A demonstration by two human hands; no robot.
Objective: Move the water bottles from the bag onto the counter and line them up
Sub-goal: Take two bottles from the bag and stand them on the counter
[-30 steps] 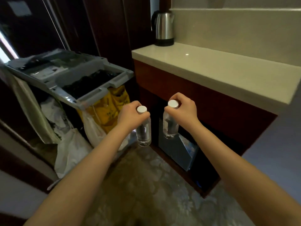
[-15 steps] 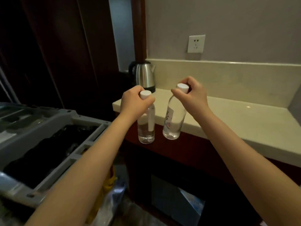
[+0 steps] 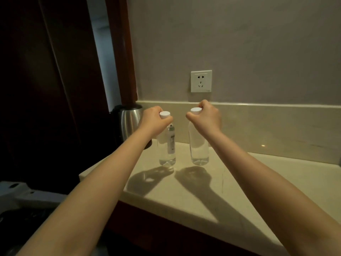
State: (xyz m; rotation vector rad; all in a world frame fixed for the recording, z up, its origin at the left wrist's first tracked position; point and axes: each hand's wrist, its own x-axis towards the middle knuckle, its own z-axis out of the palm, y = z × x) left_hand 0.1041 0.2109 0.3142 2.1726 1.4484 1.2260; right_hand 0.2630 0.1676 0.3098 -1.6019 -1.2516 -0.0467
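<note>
0.5 s back they were held short of the edge. Now the left bottle [image 3: 167, 150] and right bottle [image 3: 199, 148] are seemingly stood upright on the counter [image 3: 258, 182], near each other. Necks are clamped by the left hand [image 3: 156, 121] and right hand [image 3: 204, 119], so release is probably next.

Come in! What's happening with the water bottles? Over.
Left hand grips left bottle, right hand grips right bottle, at the caps. Both upright, side by side at counter. Kettle just left of them.

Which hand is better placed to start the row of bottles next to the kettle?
Probably the left hand: the left bottle it grips is right beside the kettle. The right hand holds the right bottle farther along the counter.
</note>
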